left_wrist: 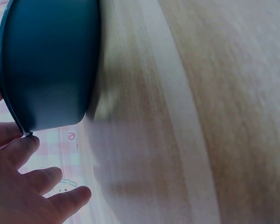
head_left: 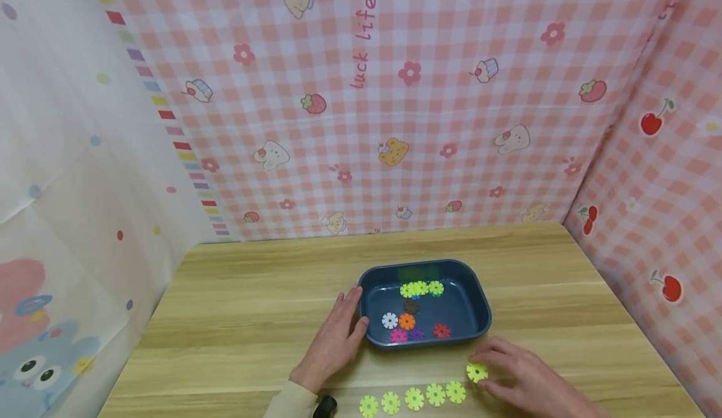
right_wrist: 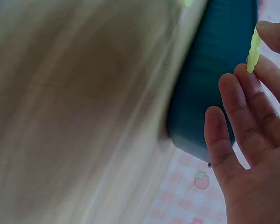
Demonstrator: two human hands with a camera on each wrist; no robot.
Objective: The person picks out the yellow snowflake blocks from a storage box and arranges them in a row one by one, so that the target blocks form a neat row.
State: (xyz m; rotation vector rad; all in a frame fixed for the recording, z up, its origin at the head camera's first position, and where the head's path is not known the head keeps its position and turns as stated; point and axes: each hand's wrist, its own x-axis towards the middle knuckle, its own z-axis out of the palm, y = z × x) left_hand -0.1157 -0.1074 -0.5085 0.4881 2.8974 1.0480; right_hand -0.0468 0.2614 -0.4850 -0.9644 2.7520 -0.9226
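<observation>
My left hand [head_left: 333,336] rests at the left end of a dark blue tray [head_left: 369,329], fingers extended along its side and thumb by the front left corner. In the left wrist view, the left fingertips [left_wrist: 32,142] touch the tray's rim, the others spread past it. Between thumb and fingers, my right hand [head_left: 527,371] pinches a yellow-green notched flower disc [head_left: 477,372], just in front of the tray's right front corner. The right wrist view shows this disc edge-on. A row of several matching yellow-green discs [head_left: 414,398] lies on the table to its left.
Inside the tray are more yellow-green discs [head_left: 436,288], plus white [head_left: 390,321], orange [head_left: 407,321], pink [head_left: 398,335], purple [head_left: 417,334], red [head_left: 442,330] and brown [head_left: 411,306] ones. Patterned cloth [head_left: 440,111] hangs behind the wooden table [head_left: 254,305] and along both sides.
</observation>
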